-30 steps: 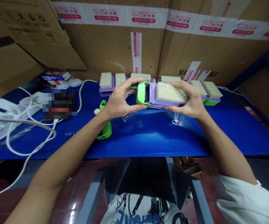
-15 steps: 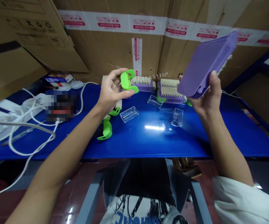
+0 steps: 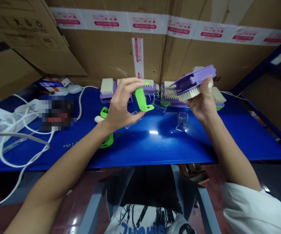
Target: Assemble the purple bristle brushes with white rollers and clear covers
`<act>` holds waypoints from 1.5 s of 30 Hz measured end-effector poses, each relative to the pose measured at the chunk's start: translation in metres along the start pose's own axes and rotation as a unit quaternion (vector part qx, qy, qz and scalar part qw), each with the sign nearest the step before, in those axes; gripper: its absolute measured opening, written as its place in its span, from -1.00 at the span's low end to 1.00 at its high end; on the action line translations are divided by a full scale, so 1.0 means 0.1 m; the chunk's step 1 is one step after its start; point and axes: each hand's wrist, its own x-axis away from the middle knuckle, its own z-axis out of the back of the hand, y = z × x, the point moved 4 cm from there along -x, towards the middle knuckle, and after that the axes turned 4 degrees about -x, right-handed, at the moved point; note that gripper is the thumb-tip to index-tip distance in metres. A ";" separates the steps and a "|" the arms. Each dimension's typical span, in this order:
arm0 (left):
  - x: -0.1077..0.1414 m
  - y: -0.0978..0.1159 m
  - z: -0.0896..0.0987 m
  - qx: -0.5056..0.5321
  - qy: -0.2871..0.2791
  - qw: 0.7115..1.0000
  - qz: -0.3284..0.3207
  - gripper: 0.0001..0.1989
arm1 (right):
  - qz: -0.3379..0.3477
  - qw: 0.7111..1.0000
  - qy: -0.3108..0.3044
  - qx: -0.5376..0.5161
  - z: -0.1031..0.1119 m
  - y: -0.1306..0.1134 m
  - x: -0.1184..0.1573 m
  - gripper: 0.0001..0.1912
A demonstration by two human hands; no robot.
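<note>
My left hand (image 3: pixel 121 105) is closed on a bright green curved plastic piece (image 3: pixel 141 99), pinched at its ends between thumb and fingers above the table. To the right, my right hand (image 3: pixel 203 102) grips a purple brush body (image 3: pixel 196 78) from below. Its hollow purple side is tilted up and toward the left, and white bristles (image 3: pixel 190 93) show along its lower edge. The two held pieces are apart. Beneath my left hand lie another green piece (image 3: pixel 107 141) and a clear plastic box (image 3: pixel 133 122), partly hidden by the hand.
Purple brushes with white bristles (image 3: pixel 107 87) line the back of the blue table (image 3: pixel 167 146). Clear plastic pieces (image 3: pixel 182 121) lie in the middle. White cables (image 3: pixel 25 162) and a white mouse (image 3: pixel 74 88) are at the left. Taped cardboard (image 3: pixel 94 48) stands behind.
My right hand has lowered the purple brush body and turned it, so its hollow side now shows. My left hand has moved slightly right and down, and the green piece has rotated.
</note>
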 end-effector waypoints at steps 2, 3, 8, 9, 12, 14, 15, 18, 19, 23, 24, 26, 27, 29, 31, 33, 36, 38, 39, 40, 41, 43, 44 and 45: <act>-0.04 0.04 0.02 -0.025 -0.030 0.998 -0.048 -0.17 | -0.005 0.999 0.032 -0.004 -0.10 0.00 0.08 -0.08; -0.05 0.05 0.03 -0.034 -0.045 0.997 -0.059 -0.19 | -0.009 0.999 0.045 -0.007 -0.16 0.00 0.12 -0.08; -0.04 0.08 0.04 -0.048 -0.071 0.994 -0.074 -0.21 | -0.057 0.998 0.034 0.013 -0.44 -0.02 0.33 -0.06; -0.04 0.09 0.03 -0.047 -0.074 0.994 -0.072 -0.23 | -0.067 0.997 0.030 0.014 -0.47 -0.02 0.36 -0.07; -0.02 0.11 0.00 -0.038 -0.075 0.995 -0.059 -0.32 | -0.089 0.996 0.018 0.007 -0.52 0.00 0.40 -0.13; 0.00 0.11 -0.02 -0.020 -0.064 0.997 -0.049 -0.33 | -0.098 0.995 0.003 -0.005 -0.53 0.03 0.40 -0.15; 0.00 0.10 -0.02 -0.009 -0.058 0.997 -0.041 -0.31 | -0.103 0.995 -0.008 -0.013 -0.53 0.05 0.40 -0.13; 0.00 0.07 0.00 0.033 -0.051 0.998 -0.002 -0.25 | -0.110 0.992 -0.050 -0.026 -0.51 0.11 0.38 -0.08; 0.00 0.06 0.01 0.043 -0.050 0.998 0.015 -0.25 | -0.105 0.992 -0.064 -0.025 -0.51 0.12 0.38 -0.09; -0.05 0.11 0.08 0.028 -0.020 0.998 0.057 -0.23 | -0.053 0.994 -0.091 -0.016 -0.49 0.11 0.37 -0.12; -0.06 0.14 0.10 0.019 -0.004 0.998 0.056 -0.21 | -0.041 0.995 -0.089 -0.014 -0.50 0.11 0.36 -0.07; -0.08 0.19 0.10 0.013 0.019 0.998 0.056 -0.18 | -0.016 0.997 -0.080 -0.006 -0.50 0.10 0.35 0.11; -0.08 0.21 0.10 0.018 0.022 0.998 0.061 -0.17 | -0.002 0.997 -0.077 -0.002 -0.50 0.09 0.34 0.23; -0.07 0.23 0.08 0.045 0.010 0.996 0.082 -0.17 | 0.024 0.996 -0.083 0.001 -0.51 0.06 0.32 0.44; -0.07 0.24 0.08 0.079 0.001 0.992 0.096 -0.19 | 0.030 0.993 -0.111 0.003 -0.51 0.03 0.30 0.55; -0.07 0.24 0.08 0.109 -0.004 0.987 0.116 -0.19 | 0.029 0.990 -0.134 0.022 -0.47 0.01 0.27 0.56; -0.06 0.18 0.07 0.155 -0.019 0.975 0.157 -0.11 | 0.090 0.989 -0.098 0.070 -0.34 -0.01 0.20 0.41; -0.03 0.11 0.03 0.192 -0.037 0.964 0.183 -0.04 | 0.128 0.987 -0.061 0.078 -0.27 0.02 0.17 0.26; -0.01 0.08 0.01 0.208 -0.044 0.958 0.191 -0.01 | 0.127 0.988 -0.052 0.070 -0.26 0.05 0.15 0.20; 0.00 0.05 -0.01 0.223 -0.049 0.954 0.197 0.00 | 0.115 0.991 -0.049 0.055 -0.25 0.09 0.14 0.15; 0.02 0.03 -0.02 0.234 -0.051 0.950 0.200 0.00 | 0.097 0.994 -0.047 0.035 -0.26 0.14 0.13 0.11; 0.05 -0.01 -0.05 0.251 -0.053 0.945 0.203 0.00 | 0.070 0.997 -0.041 0.002 -0.27 0.20 0.12 0.04; 0.05 -0.02 -0.06 0.254 -0.053 0.944 0.203 0.00 | 0.066 0.997 -0.038 -0.005 -0.27 0.22 0.11 0.01; 0.06 -0.02 -0.07 0.253 -0.051 0.944 0.205 0.00 | 0.071 0.997 -0.036 -0.005 -0.28 0.22 0.12 -0.02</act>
